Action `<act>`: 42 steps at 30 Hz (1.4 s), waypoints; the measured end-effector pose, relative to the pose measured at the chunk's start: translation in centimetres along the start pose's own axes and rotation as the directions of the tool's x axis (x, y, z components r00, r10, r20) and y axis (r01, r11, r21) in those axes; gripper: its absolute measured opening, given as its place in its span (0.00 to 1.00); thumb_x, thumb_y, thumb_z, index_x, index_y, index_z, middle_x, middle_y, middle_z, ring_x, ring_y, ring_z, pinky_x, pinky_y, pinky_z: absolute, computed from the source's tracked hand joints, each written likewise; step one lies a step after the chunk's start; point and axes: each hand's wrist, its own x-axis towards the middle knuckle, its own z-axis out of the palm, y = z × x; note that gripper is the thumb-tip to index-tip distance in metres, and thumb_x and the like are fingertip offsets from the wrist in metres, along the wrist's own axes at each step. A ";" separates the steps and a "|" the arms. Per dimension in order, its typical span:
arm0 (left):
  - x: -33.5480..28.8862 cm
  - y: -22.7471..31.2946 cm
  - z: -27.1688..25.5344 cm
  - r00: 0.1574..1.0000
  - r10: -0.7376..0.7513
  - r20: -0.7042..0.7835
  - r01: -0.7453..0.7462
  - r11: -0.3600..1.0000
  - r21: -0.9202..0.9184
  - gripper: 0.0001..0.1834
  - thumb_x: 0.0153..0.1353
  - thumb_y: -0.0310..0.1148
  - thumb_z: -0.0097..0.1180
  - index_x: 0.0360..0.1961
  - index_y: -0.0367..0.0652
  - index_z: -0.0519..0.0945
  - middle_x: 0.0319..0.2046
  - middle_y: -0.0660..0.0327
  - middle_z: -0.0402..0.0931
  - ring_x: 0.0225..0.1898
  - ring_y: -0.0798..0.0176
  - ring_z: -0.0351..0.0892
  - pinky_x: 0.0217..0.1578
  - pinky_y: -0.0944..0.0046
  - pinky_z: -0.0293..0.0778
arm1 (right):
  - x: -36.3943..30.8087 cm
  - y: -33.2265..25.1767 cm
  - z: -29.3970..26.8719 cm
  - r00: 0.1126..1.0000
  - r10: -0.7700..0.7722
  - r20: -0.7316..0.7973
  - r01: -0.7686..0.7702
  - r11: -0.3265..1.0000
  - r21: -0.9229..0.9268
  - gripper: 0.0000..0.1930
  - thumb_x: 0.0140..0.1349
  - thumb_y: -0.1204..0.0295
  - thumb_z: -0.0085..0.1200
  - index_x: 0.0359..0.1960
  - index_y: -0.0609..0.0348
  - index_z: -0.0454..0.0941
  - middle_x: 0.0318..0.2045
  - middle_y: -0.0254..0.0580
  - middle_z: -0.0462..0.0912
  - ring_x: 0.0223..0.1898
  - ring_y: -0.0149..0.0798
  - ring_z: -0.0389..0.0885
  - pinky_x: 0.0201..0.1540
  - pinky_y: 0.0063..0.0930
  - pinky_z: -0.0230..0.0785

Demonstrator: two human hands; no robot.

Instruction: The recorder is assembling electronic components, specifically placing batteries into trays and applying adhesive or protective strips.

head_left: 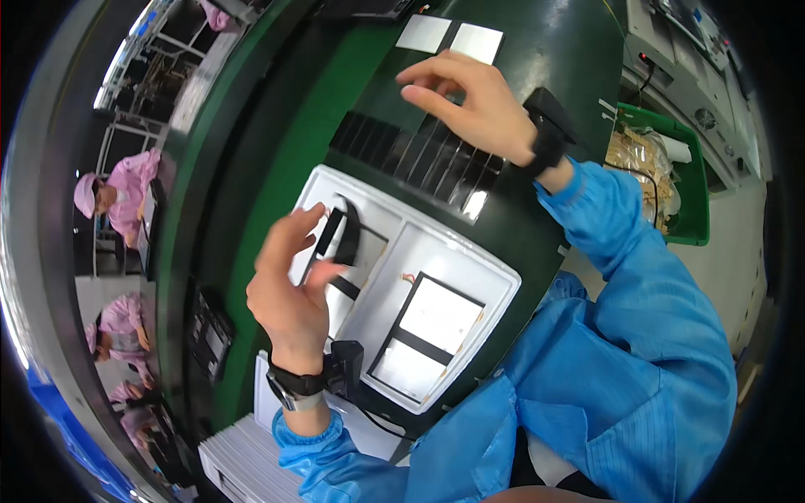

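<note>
My left hand (289,289) is over the left compartment of a white two-part tray (394,226), slightly blurred. Its thumb and index finger are curled around a thin, curved black strip (350,235); the exact contact is hard to make out. Beneath it lies a flat white battery-like pack with a black band (344,287), partly hidden by the hand. A similar white pack (440,317) with black edging and small coloured wires rests in the right compartment. My right hand (474,101) hovers above the dark green bench, fingers loosely bent and apart, with nothing visible in it.
Several black strips (419,159) lie in a row behind the tray. Another white pack (449,38) sits farther back. Stacked white trays (251,461) stand at lower left, and a green bin (692,201) holds packaging at right. People in pink work across the line.
</note>
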 end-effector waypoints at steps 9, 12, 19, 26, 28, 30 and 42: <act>-5.7 2.3 -0.8 0.992 0.113 0.052 -0.124 0.943 0.309 0.29 0.47 0.35 0.77 0.50 0.34 0.81 0.33 0.55 0.82 0.33 0.54 0.84 0.31 0.60 0.80 | -6.3 -8.0 3.7 0.738 0.093 0.669 -0.508 0.729 0.459 0.19 0.62 0.78 0.64 0.54 0.71 0.77 0.32 0.40 0.87 0.35 0.30 0.87 0.40 0.22 0.79; -10.2 3.9 0.4 0.989 0.020 0.148 -0.059 0.962 0.267 0.17 0.51 0.28 0.74 0.43 0.38 0.85 0.21 0.64 0.69 0.24 0.64 0.75 0.22 0.64 0.70 | -9.1 -6.9 4.6 0.844 0.129 0.520 -0.372 0.840 0.395 0.19 0.61 0.80 0.63 0.54 0.66 0.78 0.32 0.38 0.87 0.34 0.29 0.87 0.39 0.19 0.79; -15.3 4.9 4.7 1.000 0.019 0.009 -0.021 0.953 0.301 0.12 0.55 0.28 0.71 0.41 0.36 0.87 0.17 0.69 0.64 0.18 0.70 0.67 0.19 0.69 0.63 | -12.0 -8.6 7.4 0.881 0.172 0.442 -0.289 0.933 0.214 0.21 0.57 0.82 0.64 0.53 0.64 0.78 0.31 0.40 0.87 0.31 0.30 0.86 0.37 0.22 0.80; -15.7 4.5 4.8 1.000 -0.023 -0.007 0.024 0.964 0.266 0.11 0.54 0.27 0.69 0.39 0.35 0.88 0.17 0.68 0.68 0.18 0.71 0.67 0.18 0.70 0.61 | -12.5 -8.9 8.1 0.872 0.193 0.449 -0.227 0.974 0.023 0.26 0.59 0.83 0.64 0.60 0.61 0.76 0.31 0.36 0.84 0.33 0.24 0.84 0.33 0.17 0.74; -15.6 4.4 4.6 0.999 -0.032 0.002 0.030 0.965 0.261 0.11 0.54 0.27 0.69 0.39 0.35 0.88 0.17 0.68 0.68 0.17 0.70 0.67 0.18 0.70 0.62 | -12.5 -9.0 8.2 0.880 0.199 0.430 -0.239 0.970 0.039 0.24 0.57 0.83 0.64 0.57 0.61 0.76 0.30 0.38 0.85 0.32 0.29 0.86 0.36 0.21 0.78; -15.5 4.3 4.7 0.999 -0.036 0.014 0.032 0.966 0.256 0.11 0.54 0.27 0.69 0.39 0.35 0.88 0.17 0.68 0.69 0.17 0.70 0.67 0.18 0.70 0.62 | -12.5 -9.1 8.3 0.889 0.208 0.407 -0.252 0.966 0.055 0.23 0.55 0.82 0.65 0.54 0.61 0.77 0.29 0.41 0.86 0.31 0.35 0.88 0.38 0.25 0.82; -15.1 3.9 4.7 0.999 -0.033 0.021 0.027 0.968 0.248 0.12 0.53 0.27 0.69 0.39 0.35 0.88 0.18 0.67 0.71 0.17 0.71 0.68 0.19 0.71 0.63 | -12.2 -8.9 8.4 0.896 0.209 0.393 -0.239 0.971 0.029 0.23 0.55 0.82 0.65 0.54 0.61 0.76 0.29 0.41 0.86 0.30 0.35 0.88 0.38 0.25 0.82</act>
